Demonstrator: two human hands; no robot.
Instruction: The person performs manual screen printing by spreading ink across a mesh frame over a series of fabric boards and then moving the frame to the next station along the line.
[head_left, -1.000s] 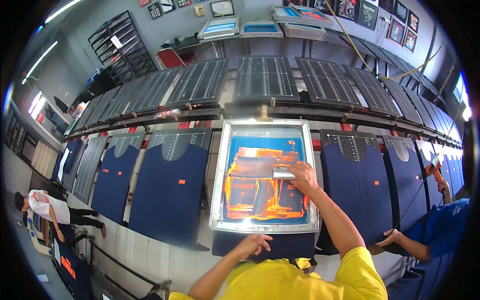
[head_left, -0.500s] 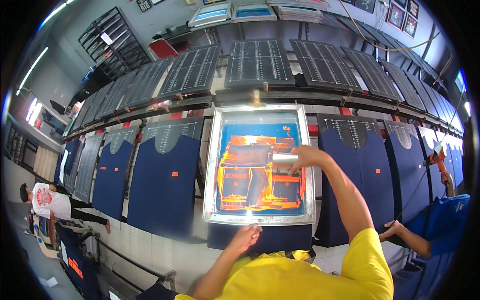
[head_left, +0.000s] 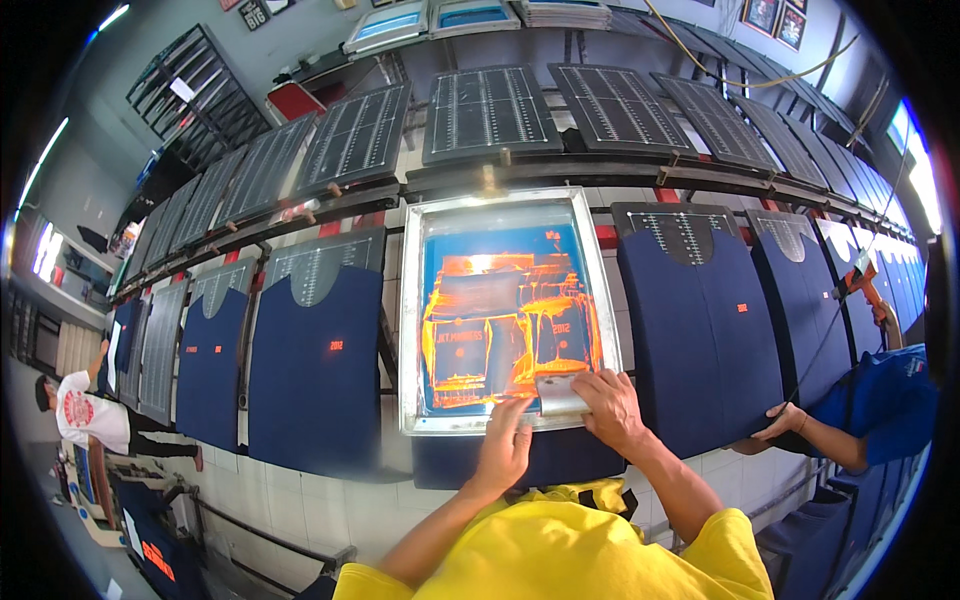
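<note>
A silkscreen frame (head_left: 411, 320) with a blue mesh streaked with orange ink (head_left: 470, 265) lies in front of me, over a dark navy garment piece (head_left: 560, 455). My right hand (head_left: 612, 412) is closed on a grey squeegee (head_left: 562, 396), which stands on the mesh at its near right part. My left hand (head_left: 506, 447) is at the near rim, left of the squeegee, its fingers bent over the rim and its thumb on the near side. The fingertips are close to the squeegee's left end.
Navy garment pieces (head_left: 312, 390) (head_left: 695, 360) lie on boards to both sides. Bare dark boards (head_left: 490, 112) line the far rail. At right a co-worker's hand (head_left: 782, 422) touches a garment; an orange tool (head_left: 862, 283) is held above. Another person (head_left: 92, 412) stands at far left.
My right hand has drawn the squeegee toward me, to the near part of the mesh. My left hand has risen from below the frame to its near rim. The view has shifted slightly.
</note>
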